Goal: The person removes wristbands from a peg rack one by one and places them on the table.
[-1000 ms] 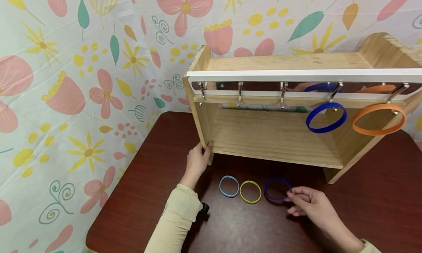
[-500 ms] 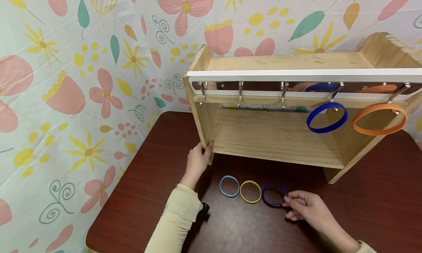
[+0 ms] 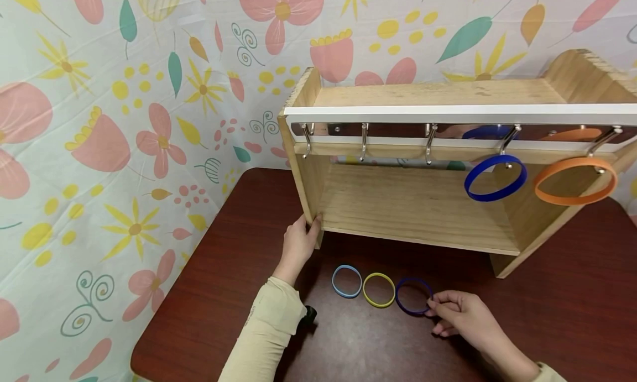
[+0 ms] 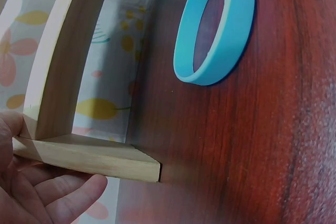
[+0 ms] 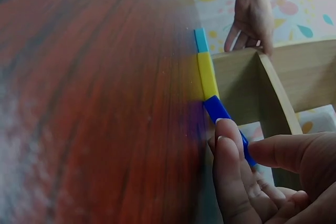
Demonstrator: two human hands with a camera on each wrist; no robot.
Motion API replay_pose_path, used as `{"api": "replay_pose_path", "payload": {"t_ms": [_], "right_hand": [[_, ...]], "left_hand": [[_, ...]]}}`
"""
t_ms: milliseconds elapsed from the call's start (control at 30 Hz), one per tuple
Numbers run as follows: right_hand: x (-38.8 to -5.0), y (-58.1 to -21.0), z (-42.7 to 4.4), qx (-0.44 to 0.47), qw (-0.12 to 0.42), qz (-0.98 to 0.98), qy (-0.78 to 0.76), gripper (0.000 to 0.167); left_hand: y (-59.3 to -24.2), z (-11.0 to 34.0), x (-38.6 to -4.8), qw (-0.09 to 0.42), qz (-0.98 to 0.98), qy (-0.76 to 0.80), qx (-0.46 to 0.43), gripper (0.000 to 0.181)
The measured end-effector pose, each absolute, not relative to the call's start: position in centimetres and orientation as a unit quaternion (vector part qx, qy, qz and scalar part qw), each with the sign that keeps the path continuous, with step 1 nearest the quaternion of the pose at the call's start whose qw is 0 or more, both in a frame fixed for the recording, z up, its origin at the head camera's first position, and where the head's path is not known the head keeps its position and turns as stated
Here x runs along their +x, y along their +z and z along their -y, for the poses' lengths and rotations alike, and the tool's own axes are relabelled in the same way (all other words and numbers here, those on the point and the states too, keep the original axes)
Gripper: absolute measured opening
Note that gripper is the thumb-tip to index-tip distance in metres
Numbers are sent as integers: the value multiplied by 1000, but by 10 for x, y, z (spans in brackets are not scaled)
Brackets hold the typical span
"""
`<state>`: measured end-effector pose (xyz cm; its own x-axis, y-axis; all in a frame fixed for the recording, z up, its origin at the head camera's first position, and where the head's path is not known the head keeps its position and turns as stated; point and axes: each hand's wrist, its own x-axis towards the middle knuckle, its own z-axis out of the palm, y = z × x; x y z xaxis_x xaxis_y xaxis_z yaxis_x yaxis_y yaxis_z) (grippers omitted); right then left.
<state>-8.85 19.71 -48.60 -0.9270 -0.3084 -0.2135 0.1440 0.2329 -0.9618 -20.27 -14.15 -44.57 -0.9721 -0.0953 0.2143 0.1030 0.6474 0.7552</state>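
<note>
My left hand (image 3: 297, 244) grips the lower left edge of the wooden shelf (image 3: 418, 205); in the left wrist view its thumb and fingers lie around the board (image 4: 94, 156). My right hand (image 3: 468, 315) pinches the right side of a dark blue ring (image 3: 414, 312) between thumb and fingers. In the right wrist view that blue ring (image 5: 216, 109) is slightly tilted, its far end by the yellow ring (image 5: 207, 74). On the table lie the yellow ring (image 3: 379, 305) and, left of it, a light blue ring (image 3: 346, 296).
A white-framed rail (image 3: 448, 114) with several metal hooks runs along the shelf front. From its two right hooks hang a blue ring (image 3: 495, 196) and an orange ring (image 3: 574, 200). A small black object (image 3: 309, 315) is beside the left sleeve. Patterned cloth (image 3: 174, 150) stands behind the table.
The right hand has moved slightly left and toward the front edge with the dark blue ring, which now sits closer to the yellow one. My left hand has kept its grip.
</note>
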Motion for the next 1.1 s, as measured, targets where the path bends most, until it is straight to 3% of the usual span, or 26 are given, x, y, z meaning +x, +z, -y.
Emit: {"api": "replay_pose_path", "payload": {"t_ms": [633, 1100], "right_hand": [[-83, -476, -188, 18, 144, -832, -536, 27], [-81, -475, -191, 28, 152, -858, -490, 23]], "left_hand": [[-446, 141, -203, 118, 902, -415, -4, 32], [-446, 141, -203, 121, 901, -417, -5, 31]]}}
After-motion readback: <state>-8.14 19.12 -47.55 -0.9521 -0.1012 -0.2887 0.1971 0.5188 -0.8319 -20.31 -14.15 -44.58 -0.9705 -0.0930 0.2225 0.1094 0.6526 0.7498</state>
